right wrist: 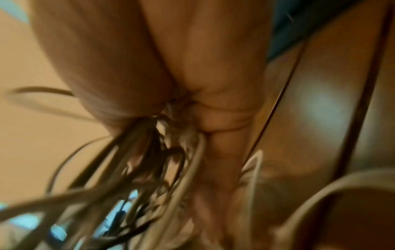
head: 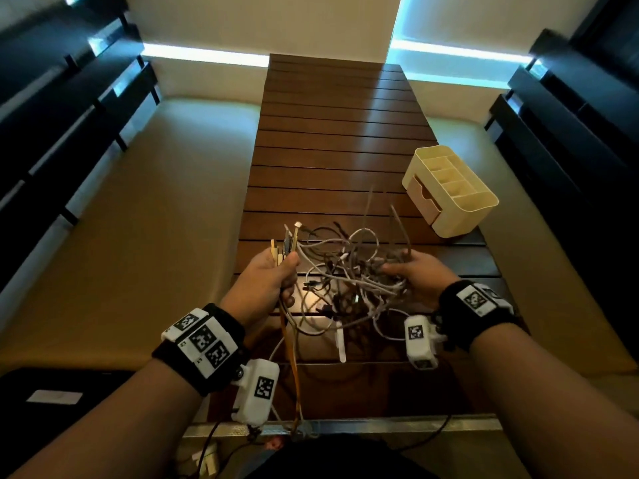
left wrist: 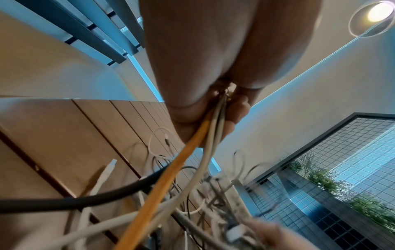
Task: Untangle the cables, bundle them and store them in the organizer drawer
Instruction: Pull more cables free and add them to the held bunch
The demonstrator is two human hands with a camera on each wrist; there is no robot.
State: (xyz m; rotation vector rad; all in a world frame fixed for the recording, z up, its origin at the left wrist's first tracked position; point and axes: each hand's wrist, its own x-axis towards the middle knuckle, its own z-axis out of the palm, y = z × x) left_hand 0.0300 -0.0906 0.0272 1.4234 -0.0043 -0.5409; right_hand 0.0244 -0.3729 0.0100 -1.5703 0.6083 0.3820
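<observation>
Dark slatted wooden table [head: 332, 140] runs down the middle of the room, with tan cushioned benches on both sides and bluish light strips along the far wall.

Left hand [head: 268, 281] is fisted around a gathered set of cable ends, with the plugs [head: 288, 242] sticking up above the thumb. From the left wrist view you can see an orange cable [left wrist: 162, 184] and a couple of pale ones coming out the bottom of the fist, plus a thick black cable [left wrist: 89, 197] crossing underneath.

Right hand [head: 420, 276] is on the right side of the tangled cables [head: 349, 271], fingers curled into the mess. Its wrist view is really blurry, but the strands do seem to run straight out from between the closed fingers, so it's gripping a clump of them. The tangle is a mix of white, grey and dark cords, strung between both hands just above the near end of the table, with loops sagging down and a few strands trailing off the front edge.

Cream desk organizer [head: 449, 190] sits on the table's right edge, beyond the right hand and well apart from the cables. Its little drawer [head: 423, 202] faces left and looks closed.
</observation>
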